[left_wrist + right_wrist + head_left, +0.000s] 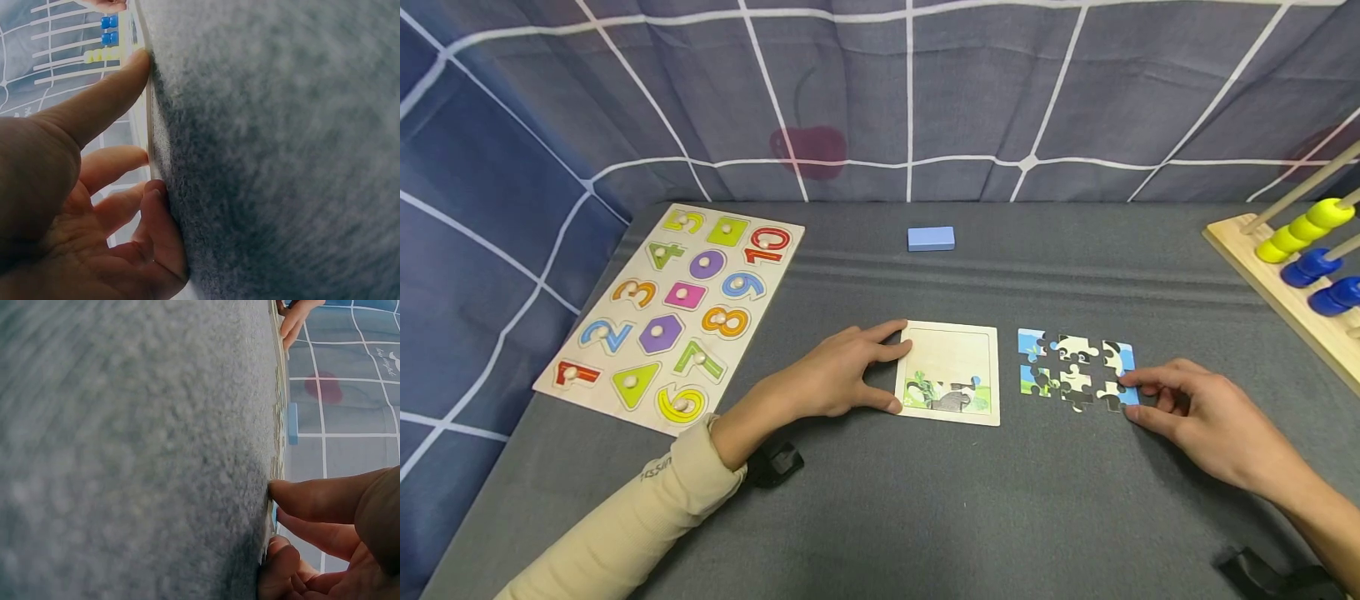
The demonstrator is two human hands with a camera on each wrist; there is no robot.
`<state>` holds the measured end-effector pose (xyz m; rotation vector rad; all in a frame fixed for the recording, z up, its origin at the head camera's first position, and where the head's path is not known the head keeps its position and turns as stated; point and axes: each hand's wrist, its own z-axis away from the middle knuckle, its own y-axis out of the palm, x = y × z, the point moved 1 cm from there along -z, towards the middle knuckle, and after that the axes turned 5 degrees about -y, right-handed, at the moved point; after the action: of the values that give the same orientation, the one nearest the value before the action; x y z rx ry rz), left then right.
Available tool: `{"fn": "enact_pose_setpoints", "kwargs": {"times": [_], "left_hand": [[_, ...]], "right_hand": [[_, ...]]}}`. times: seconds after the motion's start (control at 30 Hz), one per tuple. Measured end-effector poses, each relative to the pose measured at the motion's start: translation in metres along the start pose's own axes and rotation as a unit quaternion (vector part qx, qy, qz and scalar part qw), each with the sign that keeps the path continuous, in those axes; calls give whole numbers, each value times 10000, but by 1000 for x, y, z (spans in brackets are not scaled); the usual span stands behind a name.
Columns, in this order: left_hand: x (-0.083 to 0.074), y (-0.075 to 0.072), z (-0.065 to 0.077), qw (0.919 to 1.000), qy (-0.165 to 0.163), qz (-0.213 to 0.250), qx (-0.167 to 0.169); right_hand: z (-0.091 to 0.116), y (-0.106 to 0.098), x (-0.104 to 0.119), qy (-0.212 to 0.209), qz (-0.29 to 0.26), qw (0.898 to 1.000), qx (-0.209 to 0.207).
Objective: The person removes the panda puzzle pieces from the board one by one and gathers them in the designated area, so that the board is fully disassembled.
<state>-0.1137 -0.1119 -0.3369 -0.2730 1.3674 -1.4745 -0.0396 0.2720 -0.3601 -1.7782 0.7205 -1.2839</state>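
My left hand [842, 375] rests at the left edge of a square wooden puzzle tray [947, 327], thumb by the lower corner and straight fingers by the upper one. Panda jigsaw pieces [951, 396] fill the tray's lower part; bare wood shows above. To the right of the tray, several loose jigsaw pieces [1075, 379] lie in two rows. At their lower right end, my right hand [1210, 421] pinches a jigsaw piece [1112, 392] between thumb and index finger. In the right wrist view, the thumb [306, 499] sits low at the cloth, with blue showing beside the fingertips.
A number-and-shape peg board [651, 312] lies at the left. Behind the tray is a blue block [931, 239]. An abacus with a wooden base [1285, 300] and yellow and blue beads stands at the right. A checked curtain [880, 92] hangs behind the grey cloth-covered table.
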Motion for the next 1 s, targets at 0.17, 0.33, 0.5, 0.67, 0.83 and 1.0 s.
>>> {"fn": "enact_pose_setpoints", "kwargs": {"times": [0.17, 0.33, 0.5, 0.67, 0.83, 1.0], "left_hand": [[1, 0, 0, 10000, -11, 12, 7], [1, 0, 0, 10000, 4, -25, -8], [1, 0, 1, 10000, 26, -47, -24], [2, 0, 1, 10000, 60, -38, -41], [1, -1, 2, 10000, 58, -46, -36], [1, 0, 0, 10000, 41, -38, -16]], "right_hand": [[0, 0, 0, 8, 70, 10000, 15], [1, 0, 0, 19, 13, 10000, 6], [1, 0, 0, 37, -85, 10000, 23], [1, -1, 0, 172, -308, 9993, 86], [1, -2, 6, 181, -467, 9987, 66], [-6, 1, 23, -176, -898, 9958, 0]]}}
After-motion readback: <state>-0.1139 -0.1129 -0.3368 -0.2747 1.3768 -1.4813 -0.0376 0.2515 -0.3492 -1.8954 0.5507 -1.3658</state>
